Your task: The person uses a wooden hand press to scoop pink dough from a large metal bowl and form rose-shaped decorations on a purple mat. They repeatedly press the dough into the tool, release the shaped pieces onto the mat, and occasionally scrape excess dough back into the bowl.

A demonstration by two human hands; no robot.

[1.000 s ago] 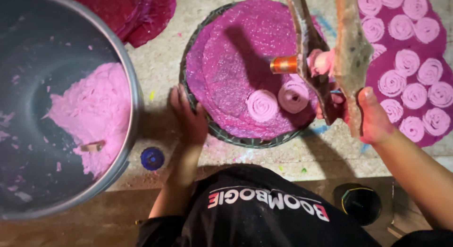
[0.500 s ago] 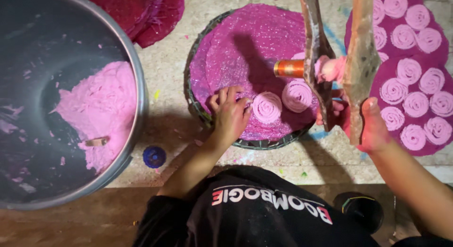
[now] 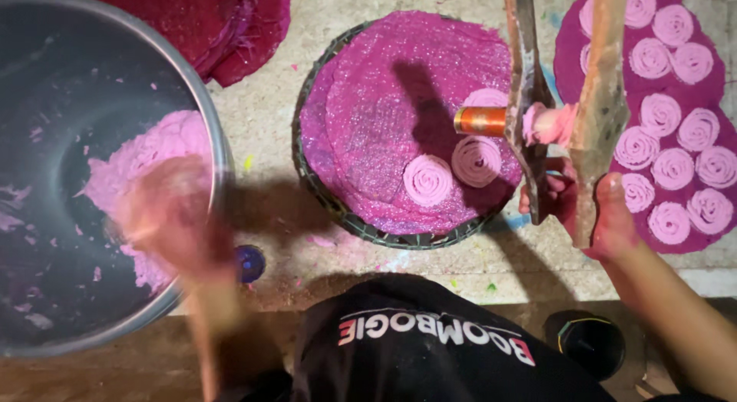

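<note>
The left hand (image 3: 165, 218) hangs blurred over the rim of the big metal basin (image 3: 46, 79) at the left of the frame, above the heap of pink dough (image 3: 153, 152); the blur hides how far its fingers are spread and whether it grips anything. The right hand (image 3: 595, 214), at right centre, is closed around the lower ends of the wooden press handles (image 3: 599, 102), two worn arms rising to the top edge with a lump of pink dough between them and an orange metal nozzle (image 3: 480, 120) pointing left. The nozzle sits over the round tray (image 3: 361, 227) in the upper middle, whose dark woven rim frames a glittery magenta cloth; three pink spirals (image 3: 427, 179) lie at its right side, one partly hidden behind the nozzle, leaving the left of the cloth bare. A strip of speckled floor separates basin and tray. At far right a magenta mat (image 3: 568, 33) carries about twelve spirals, packed closely. A small blue cap (image 3: 249, 262) lies just beside the basin's lower rim.
</note>
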